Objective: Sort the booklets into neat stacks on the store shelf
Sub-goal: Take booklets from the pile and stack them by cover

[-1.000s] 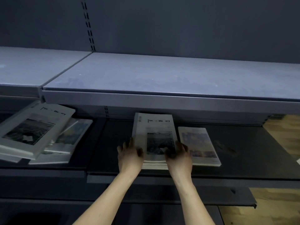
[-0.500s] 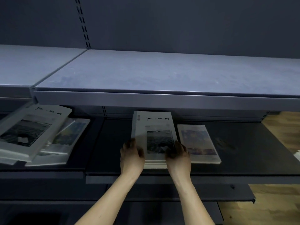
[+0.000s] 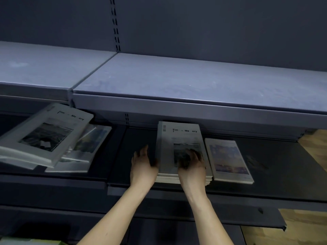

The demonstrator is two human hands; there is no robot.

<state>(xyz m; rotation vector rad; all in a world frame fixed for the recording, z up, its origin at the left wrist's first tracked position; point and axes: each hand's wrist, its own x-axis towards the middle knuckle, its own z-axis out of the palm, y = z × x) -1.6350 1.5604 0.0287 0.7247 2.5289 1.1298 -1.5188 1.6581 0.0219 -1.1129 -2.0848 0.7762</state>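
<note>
A stack of grey "Time & Memory" booklets (image 3: 178, 137) lies on the dark lower shelf (image 3: 134, 138), under the grey upper shelf. My left hand (image 3: 143, 163) is beside the stack's left edge, fingers spread, thumb at the edge. On top of the stack's near half rests my right hand (image 3: 192, 164), fingers curled onto the cover photo; it is blurred. A thin stack of colourful booklets (image 3: 228, 160) lies just right of it. At left sits a messy pile: tilted grey booklets (image 3: 44, 135) over colourful ones (image 3: 92, 140).
The grey upper shelf (image 3: 177, 80) overhangs the back of the lower one and bears nothing. A slotted upright (image 3: 115, 32) runs up the dark back wall. Wooden floor (image 3: 315, 147) shows at right. Another dark shelf edge (image 3: 230, 221) juts out below.
My left hand has come off the stack's corner and now sits beside its left edge. My right hand has slid from the right corner onto the cover. The view shifted right.
</note>
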